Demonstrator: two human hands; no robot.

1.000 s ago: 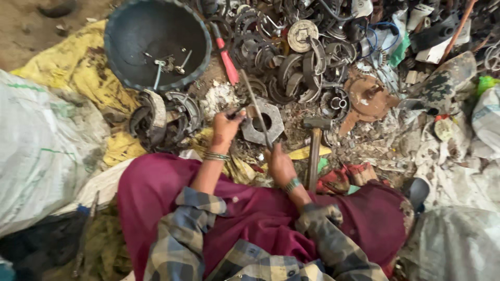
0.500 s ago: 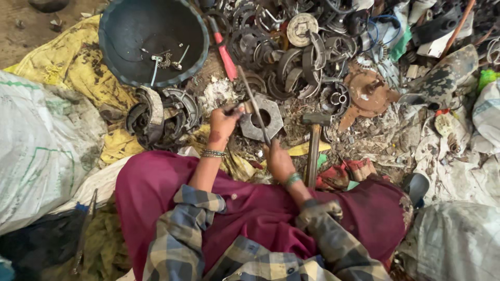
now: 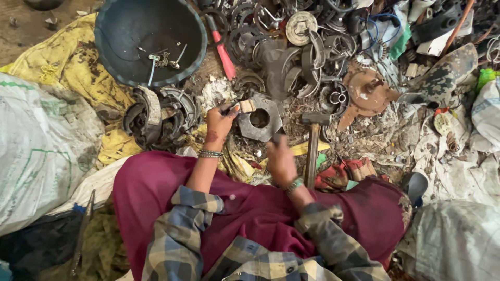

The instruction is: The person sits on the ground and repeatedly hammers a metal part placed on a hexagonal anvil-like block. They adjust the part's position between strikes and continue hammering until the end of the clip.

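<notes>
I sit on the ground in a maroon skirt and a checked shirt. My left hand is closed on a small dark piece with a tan block at its end, held against the edge of a grey metal plate with a round hole. Blurred, my right hand hovers just below that plate; something dark shows at its fingertips, but I cannot make out a grip. A hammer with a wooden handle lies right beside my right hand. A red-handled screwdriver lies above the plate.
A black basin with several small metal bits sits at top left on a yellow cloth. Scrap rings and discs pile up at the top, a rusty disc among them. White sacks flank me.
My right hand has pulled back from the plate toward my body. My left hand has shifted slightly right, onto the plate's edge with the tan-tipped piece. The camera view has drifted a little.
</notes>
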